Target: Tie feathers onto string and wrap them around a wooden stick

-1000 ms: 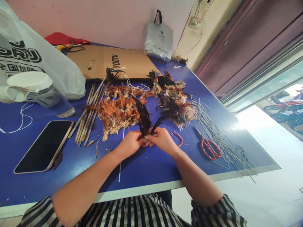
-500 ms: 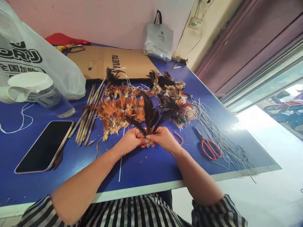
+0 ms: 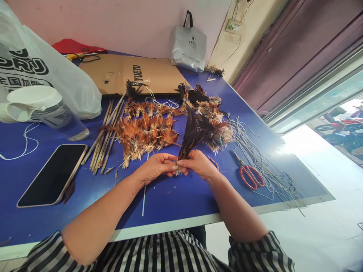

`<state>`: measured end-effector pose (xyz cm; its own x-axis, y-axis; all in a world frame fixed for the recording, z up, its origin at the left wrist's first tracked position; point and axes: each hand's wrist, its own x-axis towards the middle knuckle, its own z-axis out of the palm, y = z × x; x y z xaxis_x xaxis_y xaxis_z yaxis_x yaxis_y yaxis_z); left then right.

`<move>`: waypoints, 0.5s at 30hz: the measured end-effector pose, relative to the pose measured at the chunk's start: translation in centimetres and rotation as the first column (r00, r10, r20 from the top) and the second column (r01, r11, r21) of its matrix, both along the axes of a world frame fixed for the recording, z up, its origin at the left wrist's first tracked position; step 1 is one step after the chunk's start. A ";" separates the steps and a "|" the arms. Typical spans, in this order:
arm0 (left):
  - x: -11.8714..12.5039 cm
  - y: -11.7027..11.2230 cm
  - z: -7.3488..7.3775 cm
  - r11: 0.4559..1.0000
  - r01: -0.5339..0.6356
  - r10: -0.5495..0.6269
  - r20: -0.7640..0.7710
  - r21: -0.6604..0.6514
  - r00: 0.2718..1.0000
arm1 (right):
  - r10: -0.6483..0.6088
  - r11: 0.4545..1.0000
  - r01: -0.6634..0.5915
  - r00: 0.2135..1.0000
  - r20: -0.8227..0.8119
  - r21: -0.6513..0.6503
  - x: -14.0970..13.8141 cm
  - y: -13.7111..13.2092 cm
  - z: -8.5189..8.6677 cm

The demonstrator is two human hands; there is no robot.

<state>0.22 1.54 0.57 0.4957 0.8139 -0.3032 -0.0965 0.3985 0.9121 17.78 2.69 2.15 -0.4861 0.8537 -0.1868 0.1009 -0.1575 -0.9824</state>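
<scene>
Feather bunch (image 3: 187, 139) in both hands (image 3: 155, 167)

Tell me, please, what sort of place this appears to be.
It looks like a small handicraft workspace: dark feathers are held over a blue-topped table, where red-handled scissors lie near loose cords. Whether it is a home or shop is unclear.

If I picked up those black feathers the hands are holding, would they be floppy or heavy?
The black feathers are probably very light, since just a pinch from the left hand and right hand holds them up. Their thin, wispy edges look likely to bend softly if poked. The pale bottom ends might be stiffer, as they poke out below the pinch.
</scene>
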 end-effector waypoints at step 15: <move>0.7 -0.7 -1.0 0.860 -0.114 0.257 -0.228 0.498 0.939 | -0.493 0.802 0.266 0.799 0.343 0.534 -1.6 -1.2 -1.3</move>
